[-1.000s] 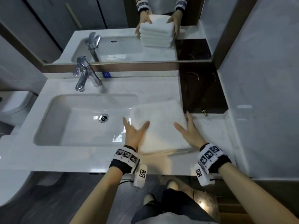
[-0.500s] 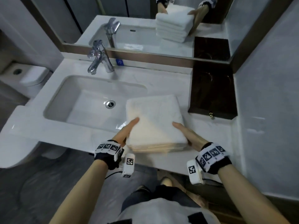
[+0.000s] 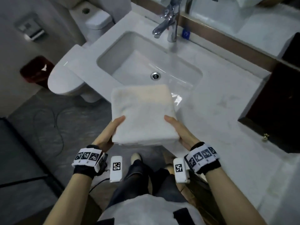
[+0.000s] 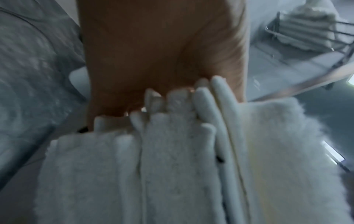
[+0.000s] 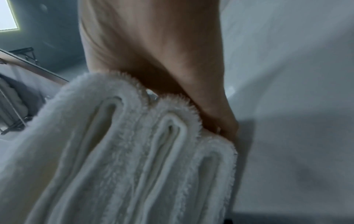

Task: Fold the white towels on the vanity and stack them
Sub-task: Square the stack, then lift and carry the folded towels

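Observation:
A stack of folded white towels (image 3: 142,112) hangs in the air over the front edge of the white vanity (image 3: 215,111). My left hand (image 3: 110,132) grips its left side, thumb on top and fingers hidden beneath. My right hand (image 3: 180,129) grips the right side the same way. The left wrist view shows the stack's layered edges (image 4: 172,159) against my palm (image 4: 153,53). In the right wrist view the rounded folds (image 5: 134,151) press against my right palm (image 5: 162,60).
The sink basin (image 3: 146,65) and chrome faucet (image 3: 168,21) lie beyond the stack. A dark wooden box (image 3: 276,108) stands on the counter at right. A toilet (image 3: 68,78) and a red bin (image 3: 35,70) are at left. A rack with towels (image 4: 310,30) shows behind.
Both hands slid under the stack's sides and lifted it off the counter toward me and to the left. The head view has swung left, bringing the toilet into sight.

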Demonstrator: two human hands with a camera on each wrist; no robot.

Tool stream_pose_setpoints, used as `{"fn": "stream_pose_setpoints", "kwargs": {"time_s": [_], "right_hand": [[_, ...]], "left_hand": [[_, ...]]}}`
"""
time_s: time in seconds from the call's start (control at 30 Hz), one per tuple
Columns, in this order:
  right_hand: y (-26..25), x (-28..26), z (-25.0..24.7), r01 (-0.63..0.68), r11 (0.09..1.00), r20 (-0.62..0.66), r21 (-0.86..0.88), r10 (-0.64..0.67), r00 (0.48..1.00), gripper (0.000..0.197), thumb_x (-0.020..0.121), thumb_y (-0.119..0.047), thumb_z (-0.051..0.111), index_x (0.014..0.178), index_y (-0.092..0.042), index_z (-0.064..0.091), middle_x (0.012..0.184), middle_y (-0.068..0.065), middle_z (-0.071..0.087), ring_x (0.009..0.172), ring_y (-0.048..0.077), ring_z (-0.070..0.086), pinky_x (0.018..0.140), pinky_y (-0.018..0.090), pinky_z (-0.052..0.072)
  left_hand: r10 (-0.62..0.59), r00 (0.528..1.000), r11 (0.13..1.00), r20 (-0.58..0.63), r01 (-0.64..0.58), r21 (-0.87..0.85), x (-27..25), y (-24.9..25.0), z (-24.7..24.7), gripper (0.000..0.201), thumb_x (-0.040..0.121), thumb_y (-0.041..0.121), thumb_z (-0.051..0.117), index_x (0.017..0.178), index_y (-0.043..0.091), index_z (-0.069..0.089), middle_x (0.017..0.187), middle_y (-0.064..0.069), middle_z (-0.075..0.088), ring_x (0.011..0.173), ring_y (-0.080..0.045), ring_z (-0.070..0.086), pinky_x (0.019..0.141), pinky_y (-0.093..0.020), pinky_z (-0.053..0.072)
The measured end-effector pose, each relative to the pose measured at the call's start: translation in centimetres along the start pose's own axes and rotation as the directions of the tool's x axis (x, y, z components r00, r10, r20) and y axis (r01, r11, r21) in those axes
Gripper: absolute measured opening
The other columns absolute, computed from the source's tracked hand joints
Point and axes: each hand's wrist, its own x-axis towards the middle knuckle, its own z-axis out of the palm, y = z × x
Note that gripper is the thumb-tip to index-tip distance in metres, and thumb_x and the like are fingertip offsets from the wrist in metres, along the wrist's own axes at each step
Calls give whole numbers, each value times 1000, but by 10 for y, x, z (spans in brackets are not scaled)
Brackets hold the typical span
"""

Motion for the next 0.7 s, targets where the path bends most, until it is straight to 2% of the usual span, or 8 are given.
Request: {"fn": "stream_pose_setpoints", "kwargs": {"time_s": [0.03, 0.13, 0.23, 0.33, 0.47, 0.53, 0.6, 0.7], "right_hand": [[-2, 4, 11, -11, 1000, 17, -5, 11, 1000, 55, 82, -47, 63, 129, -20, 52, 116, 3, 70, 106, 19, 66, 93, 36, 52], [-6, 12, 41, -11, 1000, 87, -28, 13, 996, 54, 82, -44, 63, 128, -21, 50, 117, 1, 69, 104, 16, 67, 91, 31, 53], [-9, 19, 72, -17, 999, 126, -30, 21, 992, 74, 72, -50, 65, 134, -17, 44, 124, 6, 64, 110, 19, 64, 95, 34, 50], [-13, 32, 104, 0, 1000, 136, -19, 3, 991, 82, 69, -51, 68, 138, -14, 41, 127, 7, 62, 115, 23, 61, 105, 41, 44], [-28, 56, 156, 58, 998, 132, -23, -55, 990, 83, 69, -55, 71, 137, -16, 44, 128, 4, 63, 118, 21, 60, 108, 43, 40], [-38, 71, 188, 90, 995, 120, -45, -84, 989, 86, 67, -57, 72, 138, -17, 44, 130, 3, 62, 119, 20, 59, 108, 42, 40], [-49, 87, 222, 125, 991, 111, -55, -118, 987, 82, 66, -57, 71, 134, -16, 48, 126, 3, 64, 113, 18, 63, 103, 37, 45], [-64, 108, 272, 149, 987, 103, -59, -142, 984, 75, 70, -52, 67, 131, -12, 52, 121, 4, 67, 108, 18, 65, 98, 34, 48]], "left_hand": [[9, 999, 999, -34, -10, -33, -6, -3, -9, 51, 67, 56, 75, 111, 31, 69, 119, 0, 69, 111, -16, 65, 75, -22, 56], [18, 993, 992, -117, -33, -126, -21, -9, -35, 46, 71, 52, 73, 109, 26, 71, 118, -2, 69, 109, -17, 66, 75, -23, 57], [26, 980, 985, -198, -59, -163, -30, -2, -61, 49, 76, 48, 67, 115, 20, 67, 118, -3, 69, 109, -18, 66, 81, -29, 54], [54, 976, 977, -212, -95, -192, -35, 14, -88, 49, 80, 46, 64, 121, 19, 63, 119, -2, 69, 111, -18, 65, 87, -32, 49], [86, 976, 972, -201, -126, -198, -37, 46, -134, 48, 81, 46, 64, 121, 19, 63, 122, -2, 67, 113, -17, 64, 92, -33, 48], [102, 972, 967, -213, -147, -209, -35, 63, -162, 47, 81, 47, 63, 120, 20, 64, 122, -2, 67, 112, -16, 64, 89, -32, 52], [104, 966, 965, -238, -156, -212, -32, 82, -191, 45, 83, 48, 62, 118, 21, 64, 119, -1, 69, 110, -17, 65, 86, -31, 55], [112, 955, 957, -275, -179, -229, -31, 107, -237, 48, 84, 45, 62, 122, 16, 62, 120, -4, 68, 111, -20, 65, 98, -38, 48]]}}
